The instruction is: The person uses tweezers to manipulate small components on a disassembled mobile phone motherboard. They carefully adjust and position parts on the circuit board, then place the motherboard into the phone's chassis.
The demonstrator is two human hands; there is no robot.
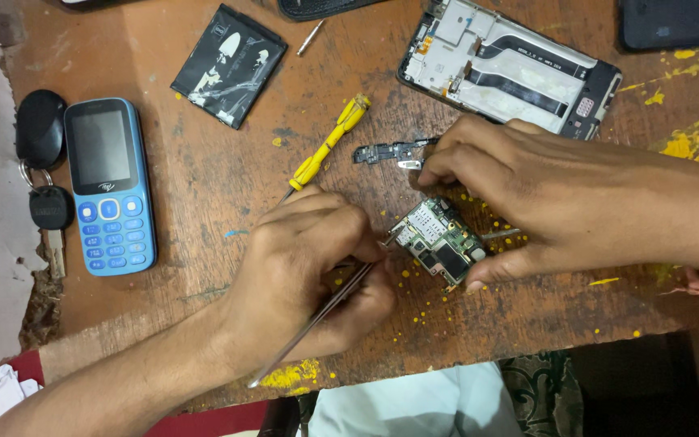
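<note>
worn brown wooden table (204, 186) flecked with yellow paint, torn edge, dim floor below

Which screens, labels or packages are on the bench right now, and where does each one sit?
Blue keypad phone: left side, upright, dark blank rectangular screen.
Black battery: top centre, tilted, flat rectangle with a white-printed label.
Dark phone or screen: top right corner, black, mostly cut off.
Opened phone body: upper right, silver and black insides showing, no screen visible.

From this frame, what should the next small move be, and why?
Probably ease the tweezers in the left hand a little further under the edge of the circuit board, since their tips already meet that edge and the right hand pins the board to the table.
</note>
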